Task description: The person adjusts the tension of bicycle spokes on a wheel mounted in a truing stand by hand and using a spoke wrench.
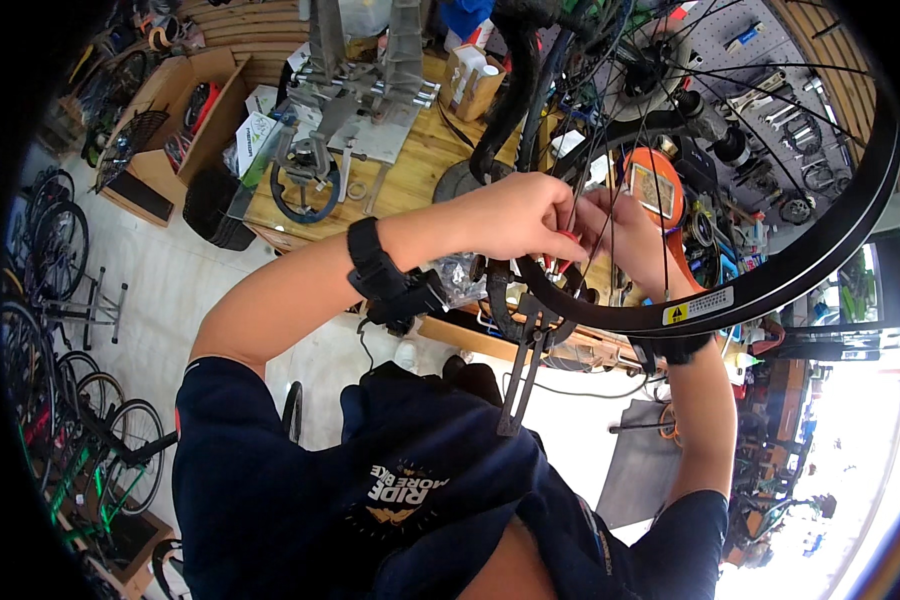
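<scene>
A black bicycle wheel with a dark rim (770, 285) and thin spokes fills the upper right, leaning over the workbench. My left hand (530, 215) reaches across to the rim's inner side, its fingers pinched round a small red-handled tool (567, 246); the tool's working end is hidden. Beyond the spokes my right hand (630, 235) is closed, with its thumb and fingers pressed together close to the left fingertips. Whatever it grips, perhaps a spoke, I cannot make out. A slotted metal arm (530, 370) of a stand juts toward me below the rim.
The wooden bench (410, 185) bears a grey metal fixture (400, 70), a round blue-rimmed tool (305, 185), a small box (473, 80) and an orange round case (653, 188). Tools hang on a pegboard (770, 100). A cardboard box (150, 145) and several bicycles (100, 420) stand leftward.
</scene>
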`<state>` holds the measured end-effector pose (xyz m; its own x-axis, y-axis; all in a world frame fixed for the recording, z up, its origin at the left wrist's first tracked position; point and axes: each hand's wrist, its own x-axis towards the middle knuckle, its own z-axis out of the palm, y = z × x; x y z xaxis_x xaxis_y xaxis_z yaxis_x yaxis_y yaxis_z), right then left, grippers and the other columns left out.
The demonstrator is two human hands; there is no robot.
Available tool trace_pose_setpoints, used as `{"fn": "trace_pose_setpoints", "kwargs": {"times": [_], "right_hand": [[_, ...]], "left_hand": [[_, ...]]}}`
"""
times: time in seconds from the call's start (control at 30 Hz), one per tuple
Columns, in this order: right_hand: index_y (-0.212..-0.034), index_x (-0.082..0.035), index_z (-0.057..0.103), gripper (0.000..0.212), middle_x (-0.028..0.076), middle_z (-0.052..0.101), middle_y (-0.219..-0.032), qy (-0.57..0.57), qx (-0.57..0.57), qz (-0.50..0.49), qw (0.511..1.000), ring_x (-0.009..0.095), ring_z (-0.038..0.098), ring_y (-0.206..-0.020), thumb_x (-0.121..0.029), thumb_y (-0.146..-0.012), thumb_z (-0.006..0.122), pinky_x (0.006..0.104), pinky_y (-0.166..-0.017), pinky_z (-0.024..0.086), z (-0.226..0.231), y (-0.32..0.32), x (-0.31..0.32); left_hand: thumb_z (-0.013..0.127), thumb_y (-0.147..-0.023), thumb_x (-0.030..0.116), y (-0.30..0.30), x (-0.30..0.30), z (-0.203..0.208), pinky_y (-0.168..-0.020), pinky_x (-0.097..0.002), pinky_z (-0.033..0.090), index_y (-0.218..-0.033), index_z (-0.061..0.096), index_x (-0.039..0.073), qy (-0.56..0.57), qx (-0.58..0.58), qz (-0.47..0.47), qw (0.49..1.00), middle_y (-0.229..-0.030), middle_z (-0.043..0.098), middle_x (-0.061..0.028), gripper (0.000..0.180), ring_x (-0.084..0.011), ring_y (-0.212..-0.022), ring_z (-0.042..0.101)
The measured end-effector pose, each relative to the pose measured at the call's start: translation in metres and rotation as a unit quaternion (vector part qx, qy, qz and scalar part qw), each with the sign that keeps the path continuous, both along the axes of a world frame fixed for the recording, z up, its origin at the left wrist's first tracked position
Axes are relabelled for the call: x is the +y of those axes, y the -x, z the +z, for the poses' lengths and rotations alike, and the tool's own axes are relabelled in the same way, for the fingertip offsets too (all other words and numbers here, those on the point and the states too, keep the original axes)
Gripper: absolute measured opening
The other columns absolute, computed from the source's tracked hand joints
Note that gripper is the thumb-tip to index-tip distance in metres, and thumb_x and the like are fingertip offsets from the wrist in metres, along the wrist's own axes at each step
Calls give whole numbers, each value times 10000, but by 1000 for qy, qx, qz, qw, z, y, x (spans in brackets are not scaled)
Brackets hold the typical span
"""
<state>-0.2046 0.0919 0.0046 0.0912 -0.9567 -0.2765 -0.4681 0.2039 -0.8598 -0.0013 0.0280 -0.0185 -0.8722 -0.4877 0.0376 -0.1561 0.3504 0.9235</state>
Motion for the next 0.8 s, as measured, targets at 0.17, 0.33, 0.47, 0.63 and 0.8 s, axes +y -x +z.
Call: {"fn": "trace_pose_setpoints", "kwargs": {"times": [0.17, 0.33, 0.47, 0.63, 0.8], "right_hand": [[-987, -3, 624, 226, 11, 635, -777, -44, -107, 30, 993, 58, 593, -660, -228, -965, 621, 201, -567, 452, 11, -14, 41], [-952, -3, 612, 211, -2, 614, -738, 49, -57, 1, 997, 67, 580, -638, -211, -953, 648, 207, -560, 450, -5, -21, 42], [-947, 24, 596, 176, 31, 619, -729, 125, -100, -40, 986, 90, 590, -634, -150, -976, 600, 231, -591, 474, -9, -19, 36], [-1016, 37, 569, 139, 67, 646, -845, 116, -185, -102, 971, 120, 606, -663, -97, -980, 571, 254, -636, 511, -9, -26, 30], [-1064, 29, 551, 120, 86, 655, -904, 186, -213, -108, 953, 126, 606, -687, -61, -985, 539, 258, -654, 515, -18, -24, 25]], "left_hand": [[639, -946, 176, -13, -27, -18, -693, -237, 537, -1018, 612, -14, -195, 89, -113, 970, -924, 695, -51, 205, -125, -783, 680], [638, -944, 378, 4, -44, -29, -802, -271, 500, -1234, 523, -19, -67, 126, 88, 986, -1075, 648, -113, 504, -151, -964, 625], [681, -891, 482, 24, -34, -35, -713, -256, 452, -1179, 517, -36, -94, 135, 47, 985, -947, 616, -71, 616, -94, -842, 520], [610, -902, 560, 26, -45, -39, -770, -271, 423, -1165, 518, 9, -101, 90, 74, 988, -971, 545, -30, 617, -109, -875, 509], [499, -871, 721, 16, -27, -7, -963, -365, 403, -1273, 496, 69, -238, 110, 78, 962, -1170, 521, -42, 766, -155, -1087, 511]]}}
